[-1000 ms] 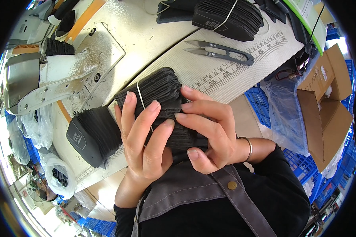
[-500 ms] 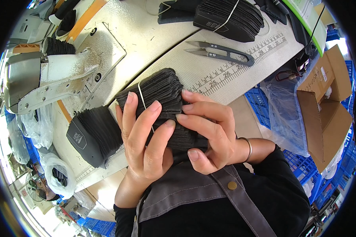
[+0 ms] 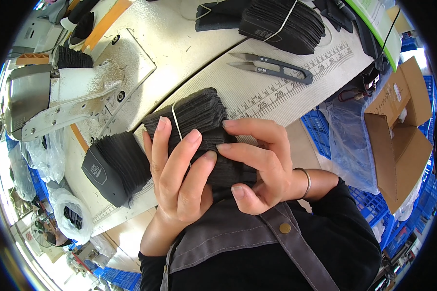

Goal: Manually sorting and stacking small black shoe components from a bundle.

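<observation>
Grey apron sits over black top — plus silvery bangle.

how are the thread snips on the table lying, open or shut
Open: the thread snips lie with their two blade tips visibly apart, a gap between them.

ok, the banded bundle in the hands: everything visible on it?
The bundle is a thick stack of thin, black, fabric-looking pieces with uneven layered edges. A narrow white band crosses it. It sits slanted at the near side of the worktable; its underside is hidden. The left hand grips it; fingertips of the right hand touch its right side.
</observation>
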`<state>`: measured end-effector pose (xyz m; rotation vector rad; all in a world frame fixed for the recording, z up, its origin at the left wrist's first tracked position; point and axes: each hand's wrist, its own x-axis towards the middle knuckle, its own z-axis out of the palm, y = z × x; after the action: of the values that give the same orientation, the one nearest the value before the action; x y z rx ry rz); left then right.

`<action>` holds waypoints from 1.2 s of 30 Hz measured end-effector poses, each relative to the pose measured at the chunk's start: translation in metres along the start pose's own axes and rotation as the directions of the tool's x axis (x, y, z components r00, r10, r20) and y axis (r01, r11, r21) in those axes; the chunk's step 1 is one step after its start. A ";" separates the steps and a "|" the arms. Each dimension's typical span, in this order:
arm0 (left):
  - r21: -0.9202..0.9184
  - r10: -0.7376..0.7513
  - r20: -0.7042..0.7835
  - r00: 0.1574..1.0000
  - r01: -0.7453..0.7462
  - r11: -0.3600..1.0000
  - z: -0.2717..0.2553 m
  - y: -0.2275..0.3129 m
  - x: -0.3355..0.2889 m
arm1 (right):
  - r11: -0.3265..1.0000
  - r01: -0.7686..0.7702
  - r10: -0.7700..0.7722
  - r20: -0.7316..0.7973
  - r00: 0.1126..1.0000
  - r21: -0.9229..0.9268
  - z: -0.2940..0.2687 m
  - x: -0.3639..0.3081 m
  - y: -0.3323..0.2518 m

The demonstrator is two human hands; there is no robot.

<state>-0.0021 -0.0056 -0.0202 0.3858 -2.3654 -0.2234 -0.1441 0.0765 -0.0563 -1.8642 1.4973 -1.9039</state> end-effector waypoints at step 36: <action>-0.131 0.012 -0.088 0.996 -0.024 0.991 0.004 -0.006 -0.006 | 0.992 -0.053 0.061 -0.069 0.996 0.113 0.003 0.007 -0.002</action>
<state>0.0003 -0.0096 -0.0287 0.3044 -2.2531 -0.3457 -0.1426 0.0715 -0.0499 -1.7051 1.4160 -2.0046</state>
